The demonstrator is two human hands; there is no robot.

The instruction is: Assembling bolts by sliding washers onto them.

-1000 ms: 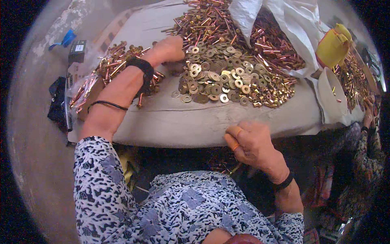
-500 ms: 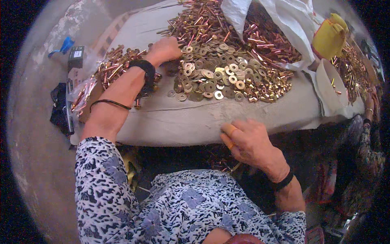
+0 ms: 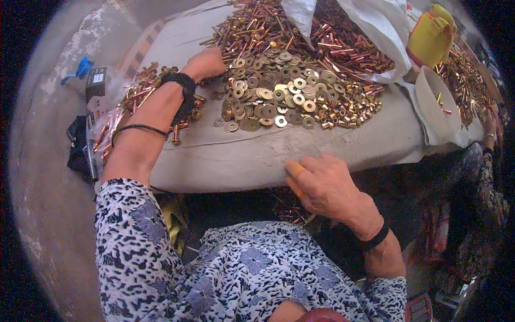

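Note:
My left hand (image 3: pixel 205 63) reaches to the gap between the left heap of bolts (image 3: pixel 140 92) and the washers. Its fingers look curled, and their tips are hidden behind the hand. Flat round brass-coloured washers (image 3: pixel 265 93) lie in a pile just to its right. Small metal sleeves (image 3: pixel 351 107) adjoin that pile. Long coppery bolts (image 3: pixel 257 29) are heaped beyond the hand. My right hand (image 3: pixel 324 185), with orange bands on its fingers, rests at the near edge of the cloth-covered work surface (image 3: pixel 230 161). Its fingers are bent inward, and whatever they hold is hidden.
A white sack (image 3: pixel 375 35) lies open over more bolts at the back. On the right are a yellow glove-like piece (image 3: pixel 432 37) and a cream tub (image 3: pixel 437 102). Another person's arm (image 3: pixel 489 137) shows at the far right. A dark box (image 3: pixel 96 94) stands left.
The whole view has shifted slightly, so things sit a little further left. Both hands keep nearly the same places and closed shapes. No part is seen to move between the heaps.

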